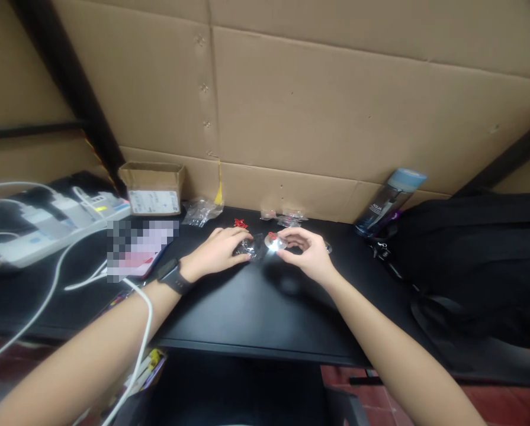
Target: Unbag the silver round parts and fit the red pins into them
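Note:
My right hand pinches a shiny, silvery round disc at its right side, between thumb and fingers. A small red piece shows at the top of the disc, and light glares off its face. Just left of it, my left hand is closed on a crinkled clear plastic bag against the black table. Behind the left fingers lie small red pieces. Part of another shiny round thing shows beyond my right hand, mostly hidden by it.
Behind are small clear packets, an empty-looking plastic wrapper and a cardboard box. At left lie a power strip, a white cable and a partly blurred-out phone. A bottle and black backpack stand right.

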Available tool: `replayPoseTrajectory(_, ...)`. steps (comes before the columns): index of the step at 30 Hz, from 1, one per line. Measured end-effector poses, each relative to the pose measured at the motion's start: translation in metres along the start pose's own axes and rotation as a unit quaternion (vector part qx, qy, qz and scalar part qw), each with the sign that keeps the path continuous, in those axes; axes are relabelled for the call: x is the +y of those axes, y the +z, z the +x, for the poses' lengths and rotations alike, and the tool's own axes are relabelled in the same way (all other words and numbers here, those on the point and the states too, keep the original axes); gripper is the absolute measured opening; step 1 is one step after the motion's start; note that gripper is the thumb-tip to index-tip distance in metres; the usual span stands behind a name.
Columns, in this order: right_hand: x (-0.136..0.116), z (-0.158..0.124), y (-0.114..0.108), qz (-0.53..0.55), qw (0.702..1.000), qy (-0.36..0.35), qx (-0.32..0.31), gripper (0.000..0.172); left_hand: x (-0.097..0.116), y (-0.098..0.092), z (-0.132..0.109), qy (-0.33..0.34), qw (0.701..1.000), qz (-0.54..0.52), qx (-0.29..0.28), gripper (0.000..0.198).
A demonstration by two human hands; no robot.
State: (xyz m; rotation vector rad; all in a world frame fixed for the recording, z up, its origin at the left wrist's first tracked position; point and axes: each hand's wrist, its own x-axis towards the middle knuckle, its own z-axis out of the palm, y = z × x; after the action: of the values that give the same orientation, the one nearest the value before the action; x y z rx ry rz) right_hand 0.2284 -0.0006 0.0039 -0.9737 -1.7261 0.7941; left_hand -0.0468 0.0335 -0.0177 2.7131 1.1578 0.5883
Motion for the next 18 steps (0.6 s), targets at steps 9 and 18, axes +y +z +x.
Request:
replayPoseTrajectory(9, 0.006, 0.001, 0.016, 0.097, 0.995, 0.009, -0.009, 0.049, 0.013, 0.007, 0.004, -0.003, 0.999, -0.028, -0.032, 0.051)
replayPoseTrajectory(18, 0.012, 0.002, 0.024, 0.075, 0.995, -0.012, -0.071, 0.05, 0.021, 0.013, 0.003, 0.01, 0.999, -0.025, -0.038, 0.041)
